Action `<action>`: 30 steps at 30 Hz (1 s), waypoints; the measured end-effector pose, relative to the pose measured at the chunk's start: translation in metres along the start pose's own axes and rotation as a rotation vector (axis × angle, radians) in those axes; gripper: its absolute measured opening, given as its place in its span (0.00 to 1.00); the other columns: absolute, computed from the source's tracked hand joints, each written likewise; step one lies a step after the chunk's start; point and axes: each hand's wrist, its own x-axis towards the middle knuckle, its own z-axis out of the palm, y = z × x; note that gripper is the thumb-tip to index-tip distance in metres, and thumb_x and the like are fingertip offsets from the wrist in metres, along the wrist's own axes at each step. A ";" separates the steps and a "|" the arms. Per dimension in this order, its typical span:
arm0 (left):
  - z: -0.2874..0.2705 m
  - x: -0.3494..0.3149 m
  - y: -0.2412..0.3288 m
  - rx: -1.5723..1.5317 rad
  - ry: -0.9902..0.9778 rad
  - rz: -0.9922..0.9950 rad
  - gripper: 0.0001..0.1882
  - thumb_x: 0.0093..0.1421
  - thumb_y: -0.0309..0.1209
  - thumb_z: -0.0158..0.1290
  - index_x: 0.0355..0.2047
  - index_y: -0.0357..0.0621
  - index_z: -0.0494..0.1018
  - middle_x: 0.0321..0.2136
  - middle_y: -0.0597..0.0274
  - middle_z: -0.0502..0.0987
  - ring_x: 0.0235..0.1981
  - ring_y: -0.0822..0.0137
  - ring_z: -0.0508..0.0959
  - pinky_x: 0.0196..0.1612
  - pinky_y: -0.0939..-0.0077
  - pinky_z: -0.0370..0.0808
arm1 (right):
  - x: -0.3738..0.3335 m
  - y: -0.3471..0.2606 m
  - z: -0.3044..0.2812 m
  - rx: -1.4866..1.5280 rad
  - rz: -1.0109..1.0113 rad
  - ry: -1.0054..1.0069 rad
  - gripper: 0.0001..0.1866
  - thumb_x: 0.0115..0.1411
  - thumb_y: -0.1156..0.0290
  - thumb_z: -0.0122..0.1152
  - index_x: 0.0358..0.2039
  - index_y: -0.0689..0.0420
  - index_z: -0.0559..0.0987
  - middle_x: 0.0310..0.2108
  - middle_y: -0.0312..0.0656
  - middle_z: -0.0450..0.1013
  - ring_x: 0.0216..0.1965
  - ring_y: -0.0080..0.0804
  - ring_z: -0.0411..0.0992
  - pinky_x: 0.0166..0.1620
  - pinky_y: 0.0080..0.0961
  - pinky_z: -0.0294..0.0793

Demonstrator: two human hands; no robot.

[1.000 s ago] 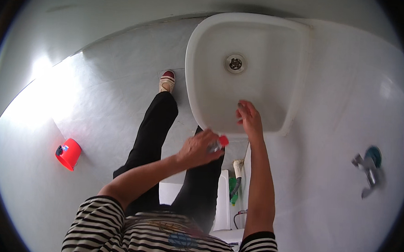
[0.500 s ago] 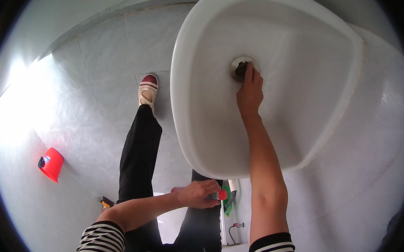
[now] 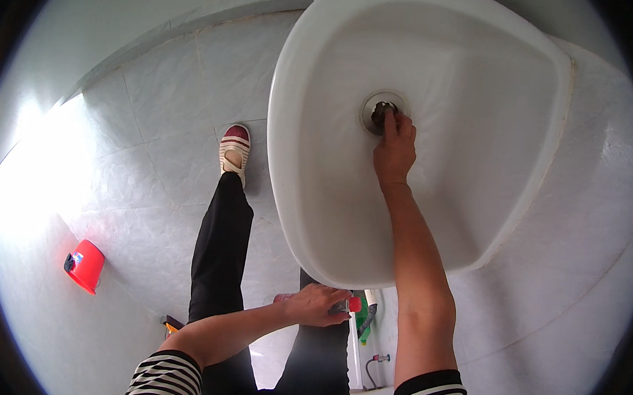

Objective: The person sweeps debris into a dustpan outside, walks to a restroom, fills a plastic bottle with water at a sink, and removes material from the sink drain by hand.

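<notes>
My right hand (image 3: 395,153) reaches down into a white ceramic basin (image 3: 288,160), its fingers bent and closed at the round metal drain (image 3: 367,121). The fingertips press on a dark, rough-edged piece (image 3: 380,111) inside the drain opening; its exact kind is hard to make out, and part of it is hidden by the fingers. Below the basin's near rim, my left hand (image 3: 312,304) is wrapped around a small clear bottle (image 3: 341,307) with a red cap (image 3: 354,304). The bottle lies sideways with its cap pointing right, and the palm covers most of it.
A red bucket (image 3: 86,267) stands at the far left. My foot in a striped shoe (image 3: 234,149) is on the grey tiled floor (image 3: 171,111), left of the basin. Near the basin's underside are a grey pipe (image 3: 367,318) and something green (image 3: 364,334).
My right fingertips have shifted slightly over the dark piece in the drain, and more of its ragged top edge shows. The left hand keeps hold of the bottle; the whole view has shifted a little.
</notes>
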 end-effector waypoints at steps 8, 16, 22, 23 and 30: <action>0.002 -0.001 -0.007 0.000 0.037 0.024 0.24 0.47 0.37 0.62 0.44 0.43 0.70 0.35 0.51 0.76 0.34 0.53 0.78 0.38 0.61 0.76 | 0.001 -0.006 -0.005 0.051 -0.019 0.058 0.24 0.48 0.82 0.56 0.48 0.52 0.72 0.45 0.40 0.67 0.45 0.42 0.67 0.41 0.35 0.75; -0.003 0.003 0.000 -0.007 0.022 0.014 0.27 0.46 0.35 0.62 0.47 0.44 0.69 0.37 0.52 0.75 0.38 0.52 0.77 0.41 0.61 0.74 | 0.019 -0.024 0.007 0.149 0.155 0.079 0.16 0.53 0.77 0.57 0.43 0.50 0.73 0.42 0.38 0.69 0.42 0.41 0.70 0.40 0.34 0.74; -0.009 0.005 0.003 -0.018 0.023 0.003 0.28 0.44 0.34 0.63 0.47 0.44 0.70 0.39 0.52 0.74 0.42 0.52 0.75 0.44 0.61 0.73 | 0.021 -0.021 0.009 0.267 0.144 0.138 0.15 0.51 0.78 0.58 0.40 0.49 0.74 0.39 0.37 0.70 0.39 0.42 0.71 0.38 0.34 0.73; -0.010 0.006 0.004 -0.036 0.029 0.000 0.27 0.44 0.34 0.63 0.47 0.44 0.70 0.39 0.52 0.74 0.42 0.52 0.74 0.45 0.61 0.73 | 0.023 -0.017 0.008 0.254 0.105 0.126 0.14 0.51 0.79 0.58 0.39 0.49 0.74 0.38 0.37 0.70 0.39 0.42 0.71 0.38 0.34 0.73; -0.009 0.008 0.006 -0.020 0.042 0.008 0.27 0.45 0.34 0.63 0.46 0.45 0.71 0.39 0.54 0.74 0.42 0.52 0.74 0.44 0.61 0.73 | 0.024 -0.004 0.012 0.146 0.035 0.076 0.10 0.50 0.79 0.58 0.34 0.53 0.72 0.37 0.40 0.71 0.39 0.42 0.70 0.38 0.36 0.73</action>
